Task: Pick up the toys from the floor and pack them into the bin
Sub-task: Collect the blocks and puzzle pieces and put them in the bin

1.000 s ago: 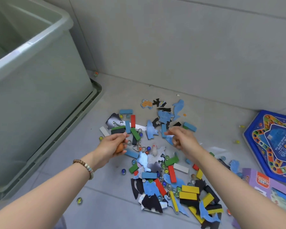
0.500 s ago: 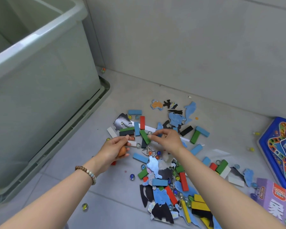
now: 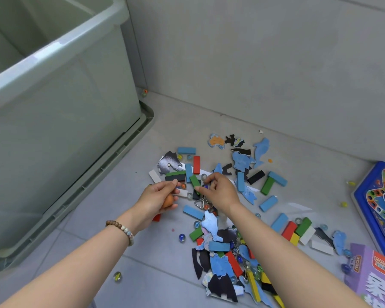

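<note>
Scattered toys cover the grey floor: coloured wooden blocks, blue and black puzzle pieces (image 3: 242,161), glass marbles (image 3: 182,238) and a metal wire puzzle (image 3: 200,202). My left hand (image 3: 158,200) is curled around a small orange egg-shaped toy (image 3: 168,201) just left of the pile. My right hand (image 3: 218,190) hovers over the pile with its fingers curled, pinching at a green block (image 3: 195,181). The large pale green bin (image 3: 53,103) stands at the left, its open top partly in view.
The bin rests on its lid (image 3: 111,165). A grey wall runs behind the pile. A blue board game tray (image 3: 380,203) and a purple box (image 3: 373,278) lie at the right. Stray marbles sit by the wall corner (image 3: 144,92) and near my left forearm (image 3: 117,276).
My right hand moved left across the pile to the green block beside my left hand. My left hand stayed put, still holding the orange toy. The view shifted right and down.
</note>
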The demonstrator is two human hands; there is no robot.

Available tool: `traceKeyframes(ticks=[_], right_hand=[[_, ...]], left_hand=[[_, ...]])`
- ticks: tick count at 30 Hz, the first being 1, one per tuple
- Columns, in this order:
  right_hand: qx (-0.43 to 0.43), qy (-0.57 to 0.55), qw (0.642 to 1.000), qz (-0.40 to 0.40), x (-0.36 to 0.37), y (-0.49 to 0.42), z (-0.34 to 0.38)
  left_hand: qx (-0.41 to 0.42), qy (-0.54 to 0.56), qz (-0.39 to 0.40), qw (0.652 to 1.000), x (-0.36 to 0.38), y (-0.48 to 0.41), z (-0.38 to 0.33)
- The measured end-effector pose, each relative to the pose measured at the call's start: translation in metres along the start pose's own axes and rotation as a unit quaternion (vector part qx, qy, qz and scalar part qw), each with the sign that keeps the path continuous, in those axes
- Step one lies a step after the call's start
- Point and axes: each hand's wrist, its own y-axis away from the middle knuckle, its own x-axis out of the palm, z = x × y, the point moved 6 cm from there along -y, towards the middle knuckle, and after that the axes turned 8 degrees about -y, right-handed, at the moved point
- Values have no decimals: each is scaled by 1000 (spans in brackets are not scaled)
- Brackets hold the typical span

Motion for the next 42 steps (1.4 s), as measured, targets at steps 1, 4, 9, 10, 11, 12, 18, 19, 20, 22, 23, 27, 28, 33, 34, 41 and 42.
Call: traceKeyframes(ticks=[1, 4, 9, 10, 11, 12, 18, 19, 20, 22, 23, 27, 28, 33, 34, 41, 42], right_hand=[[-7, 1, 1000, 0, 2, 1, 0], [-23, -16, 999, -16, 1, 3, 2], [-59, -67, 996, 8, 1, 10, 9], [-67, -54, 996, 35, 7, 13, 10], [-72, -27, 995, 56, 13, 17, 10], [-76, 11, 995, 67, 17, 20, 10], [-92, 151, 983, 42, 20, 24, 17], [-84, 111, 989, 42, 21, 24, 17], [-67, 41, 996, 47, 22, 24, 16], [-10, -123, 990, 75, 25, 26, 18], [24, -185, 977, 102, 26, 28, 20], [109, -316, 912, 237, 34, 45, 39], [116, -289, 918, 244, 34, 48, 42], [96, -121, 970, 187, 37, 70, 49], [78, -74, 980, 166, 39, 76, 46], [87, -35, 995, -15, 49, 113, -6], [88, -38, 995, -25, 50, 116, -9]], left_hand=[[1, 0, -1, 1000, -1, 0, 0], [2, -11, -3, 1000, -4, 0, 2], [-6, -24, -11, 1000, -12, -1, 10], [-7, -24, -11, 1000, -14, -1, 12], [-10, -27, -12, 1000, -16, 0, 14], [-12, -30, -13, 999, -18, 0, 16], [-25, -19, -13, 999, -29, 3, 21], [-25, -15, -12, 1000, -30, 4, 20], [-25, -12, -10, 1000, -30, 5, 19], [-27, -10, 0, 1000, -32, 8, 18], [-29, -10, 9, 999, -33, 10, 19], [-44, -24, 35, 998, -45, 22, 21], [-47, -32, 38, 998, -50, 25, 20], [-36, -73, 12, 997, -73, 59, -2], [-28, -105, 5, 994, -79, 67, -6], [-18, -204, -21, 979, -112, 129, 1], [-22, -199, -30, 979, -116, 134, 10]])
